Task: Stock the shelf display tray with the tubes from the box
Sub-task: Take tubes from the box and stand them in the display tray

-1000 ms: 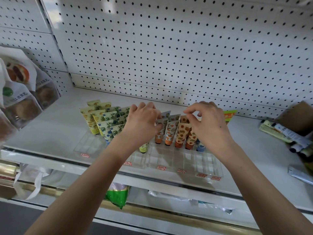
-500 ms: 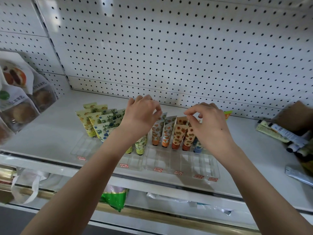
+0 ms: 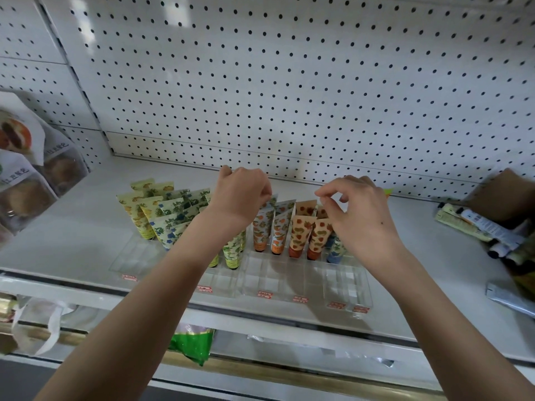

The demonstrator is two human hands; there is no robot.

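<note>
A clear display tray [image 3: 347, 285] sits on the white shelf [image 3: 72, 235], with its back rows holding upright tubes. From left to right stand yellow-print tubes [image 3: 142, 218], blue-flower tubes [image 3: 170, 227], orange-print tubes [image 3: 260, 230], red-print tubes [image 3: 299, 233] and a blue tube [image 3: 335, 250]. My left hand [image 3: 240, 195] is curled over the top edge of an orange-print tube and pinches it. My right hand [image 3: 362, 218] pinches the top of a red-print tube between thumb and forefinger. The brown box [image 3: 503, 195] lies at the far right with loose tubes [image 3: 474, 224] beside it.
A pegboard wall [image 3: 289, 82] backs the shelf. Bagged pastries [image 3: 26, 183] hang at the left. A grey tube [image 3: 509, 299] lies near the right edge. A green packet [image 3: 194, 345] sits on the lower shelf. The tray's front compartments hold nothing.
Both hands have lifted slightly and tightened on the tube tops; my left hand's fingers have curled from spread into a fist. The view has shifted a little.
</note>
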